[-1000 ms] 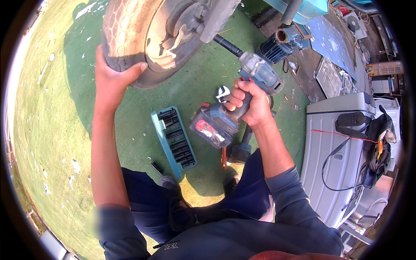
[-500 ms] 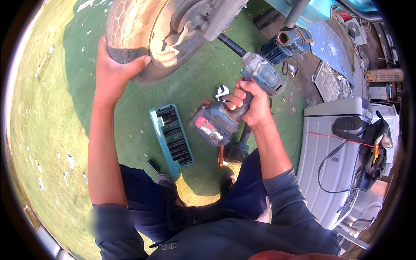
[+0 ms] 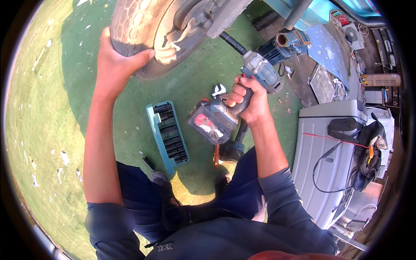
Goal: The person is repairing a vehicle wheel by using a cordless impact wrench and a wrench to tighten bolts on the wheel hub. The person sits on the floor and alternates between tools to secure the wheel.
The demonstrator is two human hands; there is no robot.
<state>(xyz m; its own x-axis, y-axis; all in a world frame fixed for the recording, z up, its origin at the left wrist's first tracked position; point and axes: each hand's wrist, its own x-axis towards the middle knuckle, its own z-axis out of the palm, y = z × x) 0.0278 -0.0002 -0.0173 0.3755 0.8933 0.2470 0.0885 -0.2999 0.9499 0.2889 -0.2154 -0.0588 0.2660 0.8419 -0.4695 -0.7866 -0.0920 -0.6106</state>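
My left hand (image 3: pixel 119 65) grips the tread edge of a dusty wheel (image 3: pixel 132 28) at the top, its thumb over the near sidewall and its fingers largely hidden. In my right hand (image 3: pixel 255 102) is the handle of a cordless impact wrench (image 3: pixel 266 73), battery pack toward me. A long black socket (image 3: pixel 234 44) on its nose reaches the underside of a grey metal bracket (image 3: pixel 227 18) beside the wheel; the exact contact is hidden. Below, on the green floor, an open teal socket case (image 3: pixel 157 141) holds several black sockets. One loose socket (image 3: pixel 148 163) lies near my foot.
An adjustable wrench (image 3: pixel 219 90) and a second power tool (image 3: pixel 232 151) lie under my right arm. A blue motor (image 3: pixel 276 48) sits beyond the wrench. To the right stands a large grey-white case (image 3: pixel 323 160) with a black bag (image 3: pixel 372 147) and cable on it.
The view has shifted slightly. The wheel, my left hand and the impact wrench sit a little farther right against the floor. Both hands keep their hold.
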